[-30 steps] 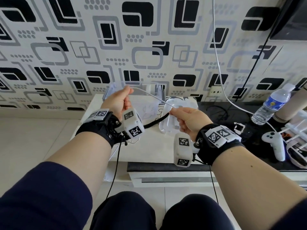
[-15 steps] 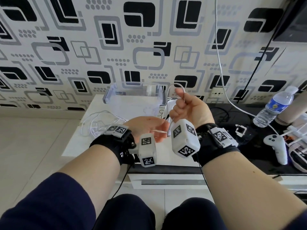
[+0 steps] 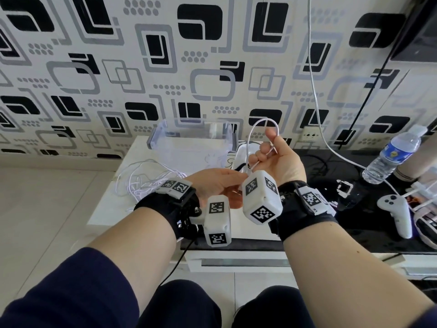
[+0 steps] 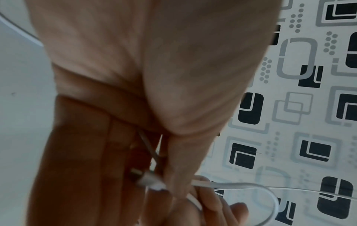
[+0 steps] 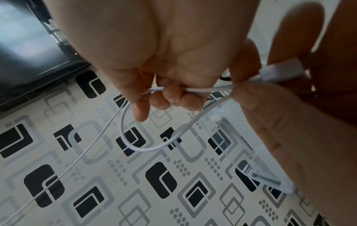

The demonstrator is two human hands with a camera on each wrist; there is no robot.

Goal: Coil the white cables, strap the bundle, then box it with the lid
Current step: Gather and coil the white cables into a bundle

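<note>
A thin white cable [image 3: 262,121] arches in a small loop above my right hand [image 3: 264,150], which is turned palm up with its fingers curled round the cable [image 5: 135,146]. My left hand [image 3: 236,178] sits just below and left of it. It pinches the cable's white plug end [image 4: 148,178] between thumb and fingers. More loose white cable [image 3: 142,178] lies tangled on the white table [image 3: 113,209] at the left. The clear plastic box [image 3: 191,138] stands open behind the hands, with its white lid [image 3: 241,152] beside it, partly hidden by my right hand.
A second white cord [image 3: 314,91] hangs down the patterned wall to the right. On the black stand at right are a water bottle [image 3: 392,155] and a white game controller [image 3: 395,209]. My knees are below the table's front edge.
The hands were apart with the cable stretched between them. Now they are together: the left came down and right, and the right turned palm up and bent the cable into a loop.
</note>
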